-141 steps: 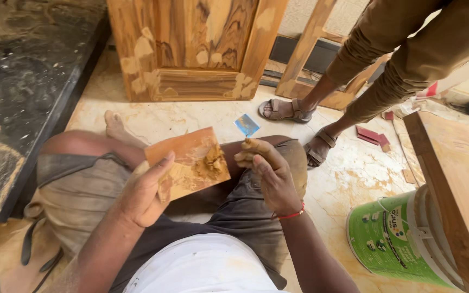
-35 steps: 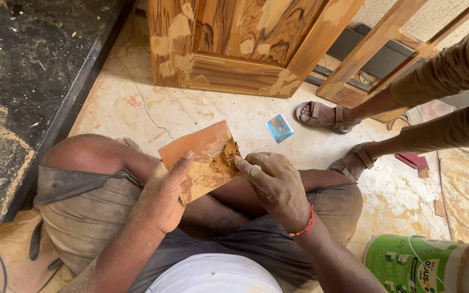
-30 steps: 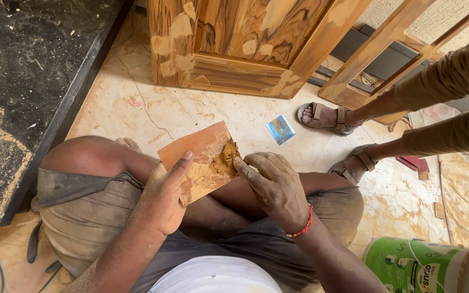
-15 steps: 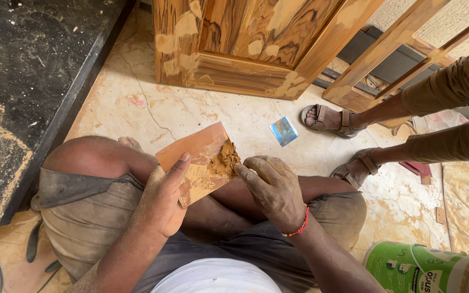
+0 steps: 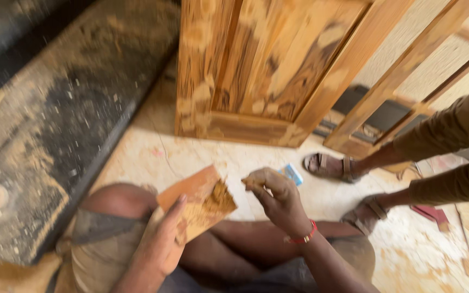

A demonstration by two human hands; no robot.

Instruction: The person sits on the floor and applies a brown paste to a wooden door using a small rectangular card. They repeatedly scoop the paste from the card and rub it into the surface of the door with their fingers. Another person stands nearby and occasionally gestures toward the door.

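1. Left hand [image 5: 161, 244] grips the flat board [image 5: 196, 209], which carries brown paste [image 5: 218, 198]; board lies tilted above the lap.
2. Right hand [image 5: 275, 198], just right of the board, fingers pinched together on paste; clear of the board.
3. Wooden door [image 5: 261, 70] stands beyond the board.

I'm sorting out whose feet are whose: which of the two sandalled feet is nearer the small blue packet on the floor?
The upper sandalled foot, its toes almost at the blue packet; the other sandalled foot sits lower and further right.
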